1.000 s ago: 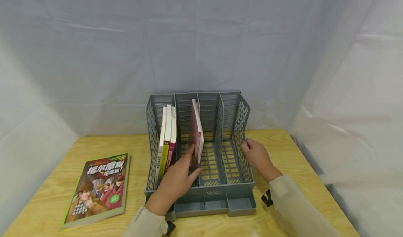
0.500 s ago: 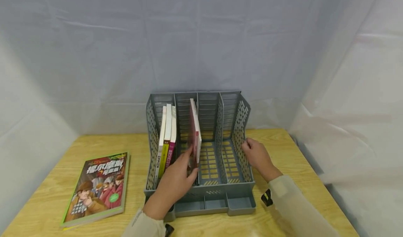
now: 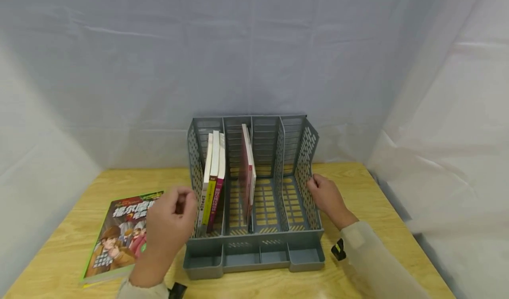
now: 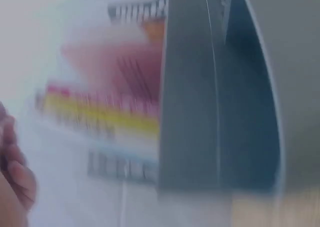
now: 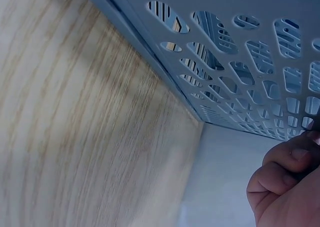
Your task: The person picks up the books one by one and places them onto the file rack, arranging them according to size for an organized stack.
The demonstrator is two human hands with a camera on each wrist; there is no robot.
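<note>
A grey book rack (image 3: 274,236) with several upright compartments stands on the table. My right hand (image 3: 327,197) grips the edge of its right side panel; curled fingers (image 5: 280,174) show in the right wrist view. My left hand (image 3: 169,224) is in the air left of the rack, its fingers loosely curled and holding nothing. It overlaps a paperback book (image 3: 119,241) with an illustrated cover that lies flat on the table. Books with white, yellow (image 3: 210,197) and magenta (image 3: 216,199) spines stand in the leftmost compartment. Thin pink books (image 3: 247,175) lean right in the second compartment.
The rack's front has small open trays (image 3: 240,258). The wooden table (image 3: 350,175) extends on both sides. White sheeting (image 3: 254,47) hangs behind and at the sides. The left wrist view is blurred.
My left hand has let go of the thin pink books and moved left, away from the rack. The books stay standing in the second compartment. My right hand keeps its grip.
</note>
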